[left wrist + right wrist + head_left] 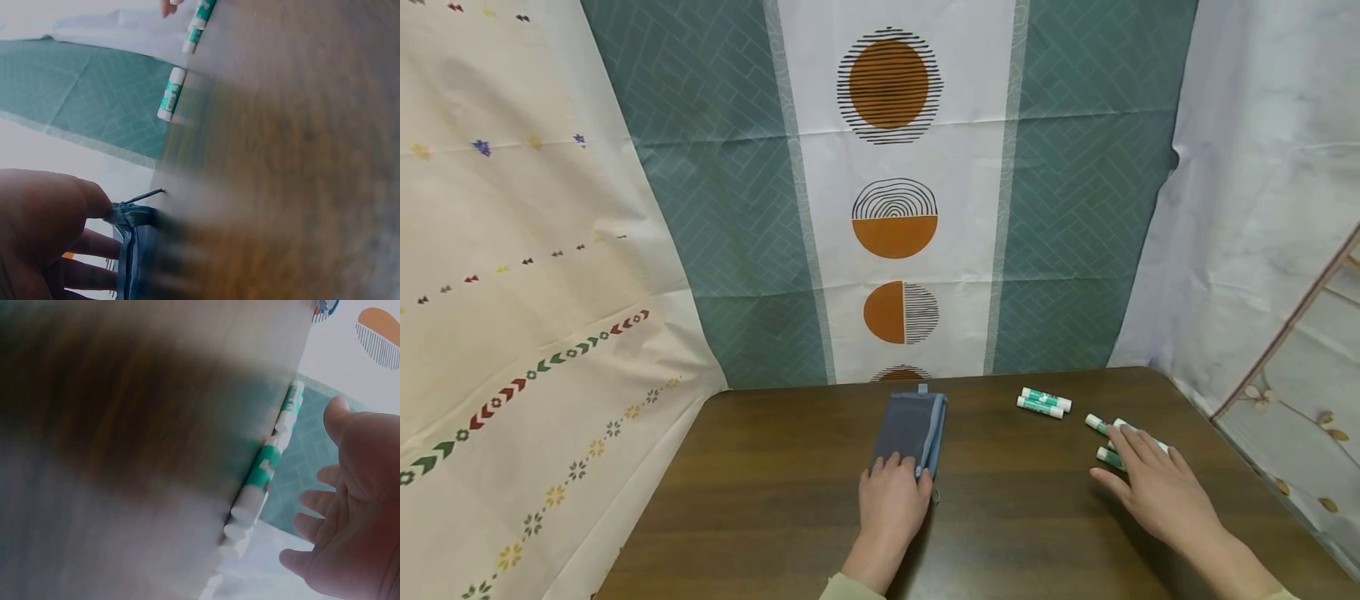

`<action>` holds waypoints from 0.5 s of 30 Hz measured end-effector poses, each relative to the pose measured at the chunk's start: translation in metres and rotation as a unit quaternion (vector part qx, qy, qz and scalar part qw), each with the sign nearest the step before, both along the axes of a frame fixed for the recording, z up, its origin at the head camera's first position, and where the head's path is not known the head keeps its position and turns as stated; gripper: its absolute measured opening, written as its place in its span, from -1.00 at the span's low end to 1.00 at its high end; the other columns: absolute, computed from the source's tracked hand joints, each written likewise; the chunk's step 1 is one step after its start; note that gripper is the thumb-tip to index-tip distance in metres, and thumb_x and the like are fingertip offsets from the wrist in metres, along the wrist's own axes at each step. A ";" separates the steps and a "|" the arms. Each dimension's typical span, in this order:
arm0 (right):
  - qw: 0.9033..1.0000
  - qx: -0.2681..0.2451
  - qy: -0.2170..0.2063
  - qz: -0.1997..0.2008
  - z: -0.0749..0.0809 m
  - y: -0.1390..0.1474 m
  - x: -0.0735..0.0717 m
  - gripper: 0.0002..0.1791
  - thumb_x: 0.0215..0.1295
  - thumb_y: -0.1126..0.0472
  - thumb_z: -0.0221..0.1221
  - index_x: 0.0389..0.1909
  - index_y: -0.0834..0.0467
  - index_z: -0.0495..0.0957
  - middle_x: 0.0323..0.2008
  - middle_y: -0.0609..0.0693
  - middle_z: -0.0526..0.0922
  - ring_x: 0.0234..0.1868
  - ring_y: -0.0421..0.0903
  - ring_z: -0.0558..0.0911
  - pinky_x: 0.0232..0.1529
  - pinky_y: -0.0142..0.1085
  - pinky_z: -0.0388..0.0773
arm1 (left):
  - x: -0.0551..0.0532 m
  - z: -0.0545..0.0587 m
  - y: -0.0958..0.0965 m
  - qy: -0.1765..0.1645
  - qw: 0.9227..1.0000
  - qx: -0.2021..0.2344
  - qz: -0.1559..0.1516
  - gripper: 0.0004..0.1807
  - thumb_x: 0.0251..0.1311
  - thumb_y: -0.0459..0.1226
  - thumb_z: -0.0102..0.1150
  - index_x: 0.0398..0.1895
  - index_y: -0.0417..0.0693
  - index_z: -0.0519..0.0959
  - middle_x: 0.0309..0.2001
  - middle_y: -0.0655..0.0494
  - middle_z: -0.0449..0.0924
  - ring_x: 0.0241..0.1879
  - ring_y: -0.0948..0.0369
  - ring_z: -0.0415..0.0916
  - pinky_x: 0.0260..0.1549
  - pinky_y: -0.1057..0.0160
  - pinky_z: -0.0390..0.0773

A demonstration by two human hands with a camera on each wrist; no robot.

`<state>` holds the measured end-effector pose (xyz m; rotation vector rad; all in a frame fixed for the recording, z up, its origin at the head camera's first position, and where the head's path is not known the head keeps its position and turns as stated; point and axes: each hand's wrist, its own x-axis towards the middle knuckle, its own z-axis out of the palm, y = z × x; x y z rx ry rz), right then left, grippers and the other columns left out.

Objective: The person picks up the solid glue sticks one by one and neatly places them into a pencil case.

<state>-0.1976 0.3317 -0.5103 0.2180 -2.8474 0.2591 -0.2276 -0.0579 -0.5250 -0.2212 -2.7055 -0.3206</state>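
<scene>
A dark blue zippered pouch (910,421) lies on the brown table, left of the glue sticks. My left hand (891,500) grips its near end, fingers over the top and thumb at the zipper side. In the left wrist view, a thin cord stands out from the corner of the pouch (129,259) by the thumb. My right hand (1165,492) hovers with spread fingers over several green-and-white glue sticks (1111,458), partly hiding them. The right wrist view shows a gap between that hand (356,500) and the glue sticks (259,472).
Two more glue sticks (1042,407) lie side by side near the table's back edge. The wooden table (760,492) meets a green and white cloth (730,208) behind it. Patterned cloth (550,333) hangs on the left, pale cloth (1247,275) on the right.
</scene>
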 end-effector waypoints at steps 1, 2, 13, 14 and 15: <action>1.000 0.002 -0.002 -0.001 0.000 0.002 0.000 -0.06 0.57 -0.26 0.27 0.60 0.37 0.32 0.53 0.49 0.37 0.51 0.53 0.35 0.42 0.59 0.21 | 0.000 0.000 0.000 0.002 1.000 -0.001 0.000 -0.66 0.41 -0.01 0.41 -0.07 -0.09 0.84 -0.01 -0.07 0.82 0.01 -0.14 0.76 -0.03 -0.28 0.74; 1.000 0.004 -0.003 -0.002 0.000 0.004 0.000 -0.06 0.57 -0.26 0.26 0.60 0.37 0.32 0.53 0.49 0.37 0.51 0.53 0.34 0.43 0.58 0.21 | 0.000 0.000 -0.001 0.005 1.000 -0.001 0.000 -0.67 0.40 -0.01 0.42 -0.09 -0.09 0.84 -0.04 -0.06 0.82 -0.02 -0.13 0.76 -0.05 -0.27 0.74; 0.999 0.006 -0.035 -0.015 -0.002 0.024 0.005 -0.02 0.61 -0.30 0.19 0.62 0.43 0.27 0.55 0.55 0.30 0.53 0.57 0.28 0.44 0.58 0.14 | 0.002 -0.002 -0.004 0.034 0.999 0.006 -0.013 -0.73 0.32 -0.06 0.47 -0.20 -0.09 0.76 -0.23 0.00 0.81 -0.17 -0.09 0.77 -0.16 -0.24 0.75; 0.999 0.006 -0.036 -0.016 -0.002 0.026 0.005 -0.03 0.61 -0.30 0.19 0.62 0.43 0.27 0.54 0.55 0.30 0.53 0.57 0.28 0.44 0.59 0.14 | 0.002 -0.002 -0.005 0.034 0.999 0.006 -0.014 -0.74 0.33 -0.07 0.46 -0.20 -0.08 0.76 -0.23 0.01 0.81 -0.18 -0.08 0.76 -0.16 -0.24 0.74; 0.999 0.007 -0.035 -0.018 -0.003 0.027 0.006 -0.03 0.61 -0.29 0.20 0.60 0.44 0.29 0.54 0.56 0.30 0.52 0.58 0.28 0.44 0.59 0.14 | 0.002 -0.003 -0.005 0.034 0.999 0.005 -0.015 -0.75 0.33 -0.07 0.46 -0.20 -0.07 0.76 -0.22 0.01 0.81 -0.17 -0.08 0.76 -0.15 -0.25 0.74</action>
